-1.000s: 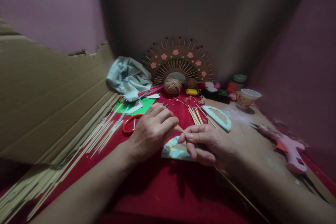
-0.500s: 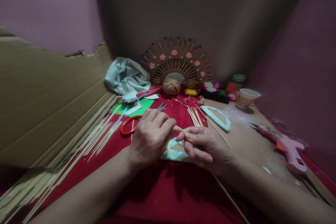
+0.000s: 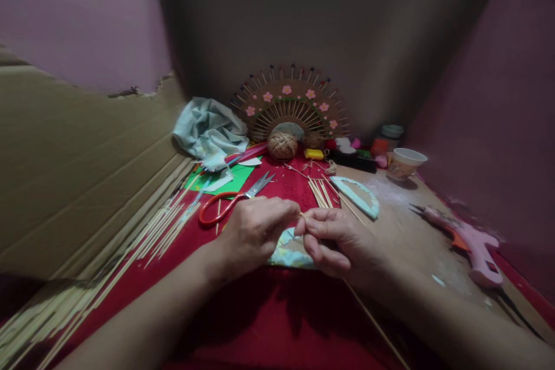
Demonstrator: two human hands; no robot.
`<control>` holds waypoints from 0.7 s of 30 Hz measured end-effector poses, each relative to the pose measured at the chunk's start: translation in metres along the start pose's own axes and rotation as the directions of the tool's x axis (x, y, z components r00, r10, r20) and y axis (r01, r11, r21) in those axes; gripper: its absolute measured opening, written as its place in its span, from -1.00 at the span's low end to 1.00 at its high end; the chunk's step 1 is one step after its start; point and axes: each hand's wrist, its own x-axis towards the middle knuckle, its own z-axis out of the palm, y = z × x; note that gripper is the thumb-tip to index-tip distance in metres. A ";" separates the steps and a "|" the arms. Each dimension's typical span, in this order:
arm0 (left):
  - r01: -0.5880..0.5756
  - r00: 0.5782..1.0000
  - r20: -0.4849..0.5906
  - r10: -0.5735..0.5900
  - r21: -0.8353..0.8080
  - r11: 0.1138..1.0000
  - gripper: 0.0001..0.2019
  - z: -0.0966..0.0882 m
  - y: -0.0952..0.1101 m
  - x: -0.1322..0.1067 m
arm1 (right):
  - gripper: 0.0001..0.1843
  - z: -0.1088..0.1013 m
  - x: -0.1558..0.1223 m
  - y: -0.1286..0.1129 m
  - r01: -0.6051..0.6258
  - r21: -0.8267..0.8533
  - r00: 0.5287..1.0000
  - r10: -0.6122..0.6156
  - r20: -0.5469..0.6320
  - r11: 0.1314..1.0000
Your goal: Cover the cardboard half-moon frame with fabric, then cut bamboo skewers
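A long thin bamboo stick (image 3: 375, 319) runs from between my hands, under my right palm, towards the lower right. My left hand (image 3: 255, 231) is closed around its upper end, knuckles up. My right hand (image 3: 332, 237) pinches the same stick between thumb and forefinger, its other fingers curled. The fingertips of both hands nearly meet, and only a short bit of stick shows there. Beneath them lies a piece with pale blue patterned cloth (image 3: 289, 251), partly hidden. Red-handled scissors (image 3: 236, 196) rest just beyond my left hand.
Many bamboo sticks (image 3: 150, 231) lie at left beside a cardboard panel (image 3: 87, 173). Short sticks (image 3: 321, 192) and a cloth-edged half ring (image 3: 358, 196) lie ahead. Further back stand a twine ball (image 3: 282, 145) and flowered fan (image 3: 299, 92). A cup (image 3: 405, 165) and pink glue gun (image 3: 472, 240) are right.
My left hand has moved slightly down and right along the stick, closer to my right hand. More of the scissors' blades now shows. My right hand stays almost in place.
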 end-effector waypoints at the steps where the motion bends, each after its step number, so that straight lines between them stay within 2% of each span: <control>1: 0.069 0.995 0.083 -0.060 -0.114 0.991 -0.81 -0.006 0.000 0.000 | -0.84 0.000 -0.002 -0.001 -0.046 0.001 0.998 0.046 0.047 0.999; 2: 0.151 0.978 0.179 -0.111 -0.232 0.961 -0.82 -0.012 0.001 0.001 | -0.83 0.000 -0.004 -0.003 -0.084 0.000 0.992 0.084 0.100 0.996; 4: 0.307 0.915 0.377 -0.141 -0.427 0.851 -0.84 -0.022 0.005 0.001 | -0.81 0.001 -0.007 -0.008 -0.107 0.009 0.980 0.104 0.172 0.994; 6: 0.417 0.863 0.486 -0.135 -0.535 0.735 -0.84 -0.027 0.008 0.002 | -0.83 -0.001 -0.009 -0.016 -0.053 0.046 0.986 0.045 0.159 0.998; 7: 0.455 0.856 0.490 -0.166 -0.561 0.692 -0.83 -0.028 0.009 0.003 | -0.86 -0.003 -0.009 -0.020 -0.009 0.066 0.993 0.001 0.116 0.998; 9: 0.500 0.861 0.395 -0.319 -0.554 0.665 -0.80 -0.028 0.007 0.005 | -0.91 -0.009 -0.008 -0.029 0.059 0.077 0.998 -0.059 0.000 0.995; 11: 0.544 0.837 0.225 -0.498 -0.427 0.722 -0.78 -0.029 -0.003 0.008 | -0.94 -0.017 -0.004 -0.035 0.087 0.078 0.992 -0.080 -0.099 0.993; 13: 0.618 0.785 0.049 -0.618 -0.146 0.773 -0.75 -0.035 -0.021 0.009 | -0.95 -0.025 -0.001 -0.039 0.098 0.084 0.984 -0.084 -0.155 0.992; 14: 0.655 0.755 -0.020 -0.655 0.034 0.754 -0.73 -0.041 -0.032 0.008 | -0.96 -0.029 0.001 -0.040 0.106 0.089 0.982 -0.090 -0.169 0.990; 15: 0.690 0.718 -0.084 -0.691 0.210 0.692 -0.73 -0.048 -0.042 0.006 | -0.96 -0.032 0.002 -0.040 0.114 0.093 0.979 -0.096 -0.180 0.989; 17: 0.730 0.630 -0.162 -0.759 0.459 0.507 -0.73 -0.064 -0.061 0.000 | -0.96 -0.038 0.004 -0.039 0.133 0.103 0.973 -0.110 -0.201 0.986; 19: 0.743 0.520 -0.178 -0.836 0.577 0.339 -0.71 -0.078 -0.074 -0.006 | -0.96 -0.044 0.005 -0.039 0.140 0.111 0.968 -0.113 -0.225 0.984; 21: 0.734 0.420 -0.143 -0.896 0.634 0.243 -0.72 -0.088 -0.081 -0.012 | -0.96 -0.050 0.006 -0.038 0.136 0.116 0.964 -0.104 -0.246 0.984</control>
